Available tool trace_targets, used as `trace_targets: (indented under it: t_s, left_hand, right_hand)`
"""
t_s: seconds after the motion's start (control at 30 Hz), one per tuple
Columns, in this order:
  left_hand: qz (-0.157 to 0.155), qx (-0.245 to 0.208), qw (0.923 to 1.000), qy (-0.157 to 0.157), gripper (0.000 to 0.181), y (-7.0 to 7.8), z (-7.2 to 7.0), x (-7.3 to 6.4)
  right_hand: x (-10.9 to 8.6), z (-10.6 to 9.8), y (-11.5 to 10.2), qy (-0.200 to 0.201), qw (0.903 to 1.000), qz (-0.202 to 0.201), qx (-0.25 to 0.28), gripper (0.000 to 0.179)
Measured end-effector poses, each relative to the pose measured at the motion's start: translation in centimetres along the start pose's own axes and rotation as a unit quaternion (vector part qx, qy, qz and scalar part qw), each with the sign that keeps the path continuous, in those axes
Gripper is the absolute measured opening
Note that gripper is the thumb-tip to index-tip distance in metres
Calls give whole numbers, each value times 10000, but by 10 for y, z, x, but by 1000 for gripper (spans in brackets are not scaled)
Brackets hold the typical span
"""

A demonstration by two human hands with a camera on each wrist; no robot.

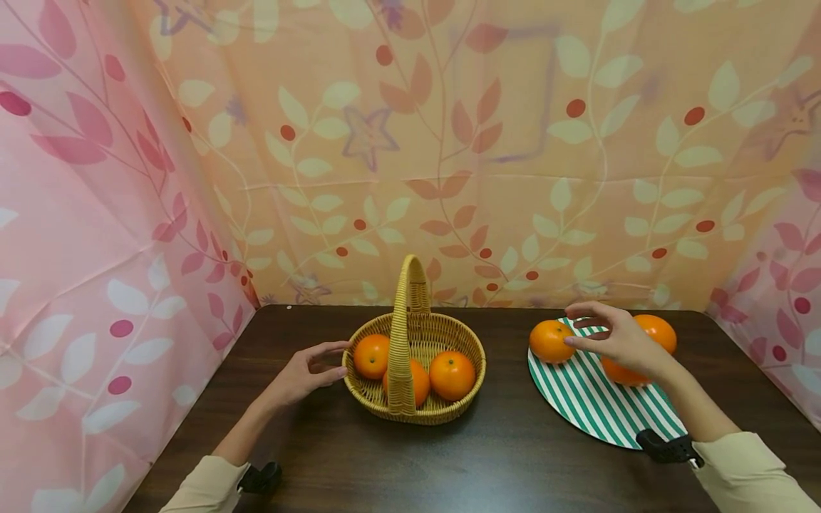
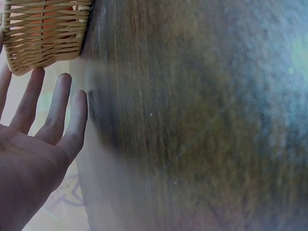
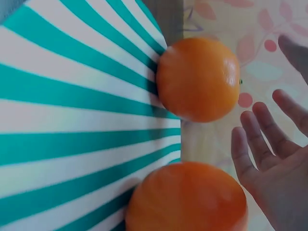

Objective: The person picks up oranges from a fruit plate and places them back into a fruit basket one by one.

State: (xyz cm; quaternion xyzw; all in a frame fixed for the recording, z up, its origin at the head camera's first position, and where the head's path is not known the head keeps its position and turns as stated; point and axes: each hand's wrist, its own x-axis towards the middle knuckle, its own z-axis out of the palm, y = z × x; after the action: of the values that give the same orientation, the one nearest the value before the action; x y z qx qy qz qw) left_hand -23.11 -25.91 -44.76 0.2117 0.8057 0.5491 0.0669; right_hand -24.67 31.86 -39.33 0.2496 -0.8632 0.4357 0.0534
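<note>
A yellow wicker basket [image 1: 477, 377] with a tall arched handle stands mid-table, and several oranges lie in it, among them one orange [image 1: 452, 375] on its right side. My left hand [image 1: 308, 372] is at the basket's left rim, its fingers loosely extended; whether they touch the wicker I cannot tell. Over a green-and-white striped round mat [image 1: 593, 399], my right hand [image 1: 618, 338] hovers with fingers spread, beside the mat's left orange [image 1: 551, 341]. Two more oranges, one of them the back orange [image 1: 661, 332], are partly hidden behind that hand. In the right wrist view the palm holds nothing.
The dark wooden table [image 1: 500, 463] runs back to a patterned curtain [image 1: 513, 214]. Another curtain side [image 1: 96, 285] hangs at the left. Black straps [image 1: 663, 447] sit around both wrists.
</note>
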Motion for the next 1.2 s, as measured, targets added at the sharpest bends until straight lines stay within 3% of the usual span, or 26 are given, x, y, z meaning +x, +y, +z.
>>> trace_targets:
  t_s: [0.33, 0.6, 0.93, 1.2]
  left_hand:
    - [120, 10, 9999, -20, 51, 0, 1, 0]
    - [-71, -122, 9999, -50, 51, 2, 0, -2]
    - [-23, -90, 9999, -97, 52, 1, 0, -1]
    - [39, -112, 9999, -101, 51, 1, 0, 0]
  right_hand:
    - [12, -10, 5, -569, 9974, 329, -296, 64]
    - [23, -13, 5, -1067, 9930, 442, -230, 78]
    - [33, -14, 10, -1662, 9840, 620, -187, 79]
    - [39, -13, 9, -1863, 9799, 638, -333, 72]
